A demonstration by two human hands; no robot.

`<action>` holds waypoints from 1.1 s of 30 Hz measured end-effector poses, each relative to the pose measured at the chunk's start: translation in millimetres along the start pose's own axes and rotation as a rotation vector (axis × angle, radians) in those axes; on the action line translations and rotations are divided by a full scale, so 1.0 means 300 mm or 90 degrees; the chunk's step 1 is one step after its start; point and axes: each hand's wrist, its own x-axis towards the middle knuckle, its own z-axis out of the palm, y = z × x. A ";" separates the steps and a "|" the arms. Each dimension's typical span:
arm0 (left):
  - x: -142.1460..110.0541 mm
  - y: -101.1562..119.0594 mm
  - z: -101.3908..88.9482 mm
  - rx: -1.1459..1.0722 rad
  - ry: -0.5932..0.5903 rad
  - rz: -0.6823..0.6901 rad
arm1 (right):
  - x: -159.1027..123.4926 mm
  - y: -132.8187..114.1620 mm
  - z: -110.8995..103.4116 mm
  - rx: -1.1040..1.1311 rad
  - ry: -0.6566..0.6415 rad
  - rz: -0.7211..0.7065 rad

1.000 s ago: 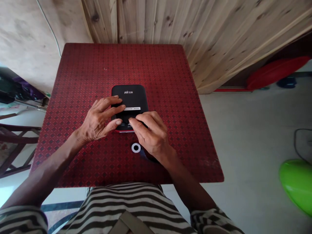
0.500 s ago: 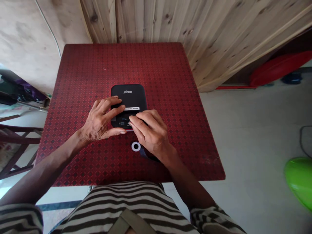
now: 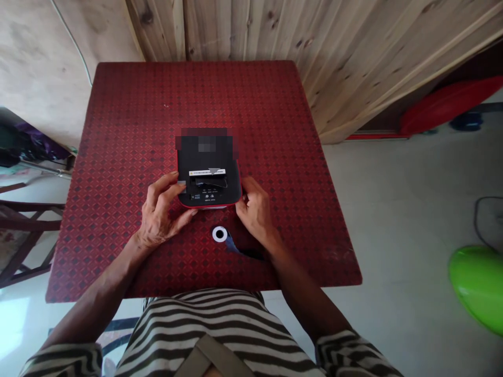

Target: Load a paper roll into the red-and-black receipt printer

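A flat black device with a red rim (image 3: 206, 159) and rounded corners is at the middle of the red table (image 3: 129, 120). Its far part is blurred by blocks. Across it runs a white label strip (image 3: 196, 173), with a wrinkled dark piece (image 3: 212, 181) just below and small printed marks nearer me. My left hand (image 3: 161, 212) grips the left edge, thumb at the near left corner. On the right edge, my right hand (image 3: 254, 209) holds the device, its fingertips partly hidden. Nearer me lies a white ring with a dark centre (image 3: 214, 234), beside a dark bluish strip (image 3: 232, 244).
A wooden plank wall (image 3: 236, 31) stands behind the table. Dark wooden chair parts (image 3: 31, 225) are at left. On the floor at right sit a green rounded object (image 3: 477, 288) and, farther back, a red one (image 3: 448, 107).
My right hand has left the device's lower face and moved to its right edge. The left hand has slid down to the left edge. The wrinkled dark piece now shows.
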 end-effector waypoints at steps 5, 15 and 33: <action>0.018 -0.004 -0.011 0.006 0.006 0.017 | 0.000 -0.007 0.020 -0.035 0.010 -0.047; 0.028 -0.022 -0.032 -0.014 0.004 0.047 | 0.002 0.011 0.038 -0.022 0.028 -0.055; 0.053 -0.019 -0.035 -0.066 -0.006 -0.016 | 0.006 0.014 0.034 -0.004 0.006 -0.031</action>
